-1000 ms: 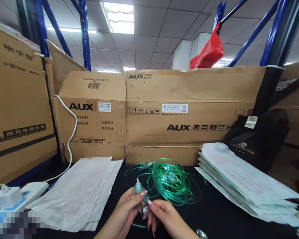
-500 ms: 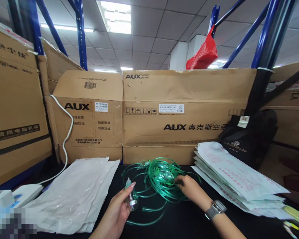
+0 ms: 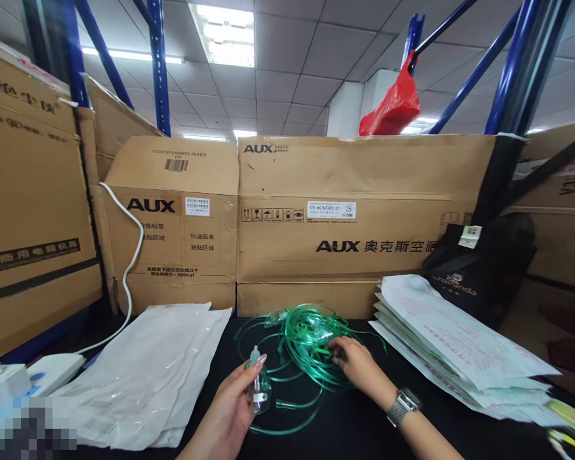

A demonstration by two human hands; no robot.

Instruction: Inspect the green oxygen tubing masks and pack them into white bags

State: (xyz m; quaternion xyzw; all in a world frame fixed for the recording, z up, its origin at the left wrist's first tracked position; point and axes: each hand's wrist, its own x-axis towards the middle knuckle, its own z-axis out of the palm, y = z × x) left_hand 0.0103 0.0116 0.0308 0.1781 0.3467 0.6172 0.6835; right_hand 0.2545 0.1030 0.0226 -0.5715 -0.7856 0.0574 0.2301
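Observation:
My left hand [image 3: 232, 409] is closed around a small clear plastic cup with a pale green cap [image 3: 257, 386], held upright just above the black table [image 3: 364, 428]. My right hand [image 3: 357, 365], with a watch on its wrist, reaches into a tangled heap of green tubing [image 3: 311, 345] at the table's middle. Its fingers are curled into the coils and seem to pinch some tubing. A loose green tube end [image 3: 292, 404] lies between the two hands.
White plastic pouches [image 3: 144, 377] lie flat at the left. A fanned stack of printed paper pouches [image 3: 460, 348] lies at the right. AUX cardboard boxes [image 3: 354, 217] wall off the back. A white power strip [image 3: 33, 374] with its cable sits at far left, a black bag [image 3: 483, 268] at right.
My right hand left the clear cup and reached out to the green tubing pile. My left hand kept the cup and shifted slightly left.

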